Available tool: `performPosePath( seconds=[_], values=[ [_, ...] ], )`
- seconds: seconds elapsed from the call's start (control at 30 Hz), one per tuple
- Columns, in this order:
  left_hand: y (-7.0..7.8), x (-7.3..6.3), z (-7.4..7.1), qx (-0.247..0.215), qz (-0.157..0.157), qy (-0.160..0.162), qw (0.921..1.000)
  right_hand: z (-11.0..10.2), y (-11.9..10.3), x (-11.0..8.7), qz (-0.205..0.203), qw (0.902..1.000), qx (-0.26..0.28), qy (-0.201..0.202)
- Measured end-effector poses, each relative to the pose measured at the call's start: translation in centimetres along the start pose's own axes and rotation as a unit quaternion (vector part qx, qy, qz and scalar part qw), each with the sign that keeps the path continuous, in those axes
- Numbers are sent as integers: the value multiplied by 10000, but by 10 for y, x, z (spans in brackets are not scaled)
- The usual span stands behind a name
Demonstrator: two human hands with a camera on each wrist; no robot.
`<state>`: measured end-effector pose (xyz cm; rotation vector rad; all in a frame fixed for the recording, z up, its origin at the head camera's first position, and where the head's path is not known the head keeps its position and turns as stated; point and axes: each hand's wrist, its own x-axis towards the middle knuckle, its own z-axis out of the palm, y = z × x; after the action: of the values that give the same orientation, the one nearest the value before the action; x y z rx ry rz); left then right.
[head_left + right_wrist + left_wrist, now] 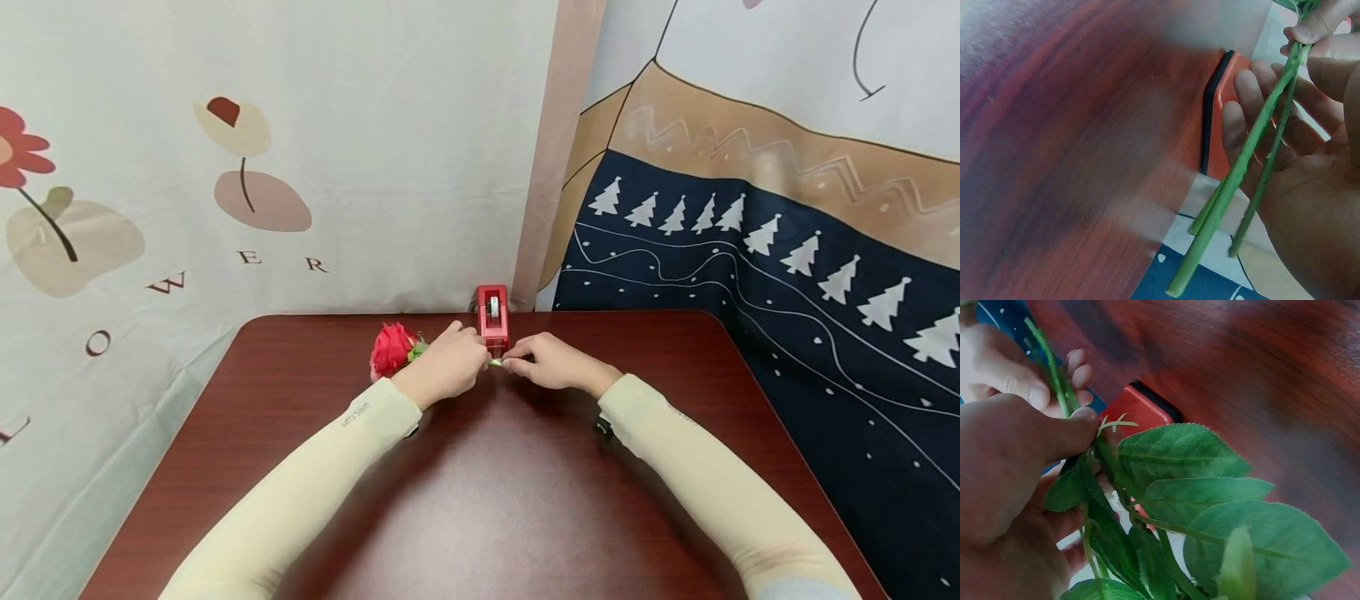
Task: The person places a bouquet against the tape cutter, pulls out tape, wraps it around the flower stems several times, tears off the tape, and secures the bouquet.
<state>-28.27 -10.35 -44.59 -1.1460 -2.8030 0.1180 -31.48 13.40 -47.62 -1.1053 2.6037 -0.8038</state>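
Note:
My left hand (452,364) pinches a bunch of artificial roses by the stems, thumb on top in the left wrist view. A red rose (392,348) shows left of that hand, with pinkish petals below it. Green leaves (1185,450) fan out past the thumb. My right hand (552,360) is at the bare ends of the green stems (1235,175), its thumb against them and its fingers loosely curled behind. Just beyond both hands stands a red tape dispenser (492,315) with a roll in it.
The dark red-brown wooden table (495,500) ends at a back edge close behind the dispenser. A pale printed curtain (390,167) hangs behind it, and a navy cloth with white trees (675,250) hangs on the right.

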Motion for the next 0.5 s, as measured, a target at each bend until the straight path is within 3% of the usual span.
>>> performPosePath(
  seconds=[0.27, 0.5],
  values=[
    [5, -4, 6, 907, 250, 635, 9935, -7, 1, 6, 414, 9958, 670, -462],
    [10, -5, 12, 1446, 265, 1017, 9839, -7, -1, 7, 665, 9921, 863, -619]
  ],
)
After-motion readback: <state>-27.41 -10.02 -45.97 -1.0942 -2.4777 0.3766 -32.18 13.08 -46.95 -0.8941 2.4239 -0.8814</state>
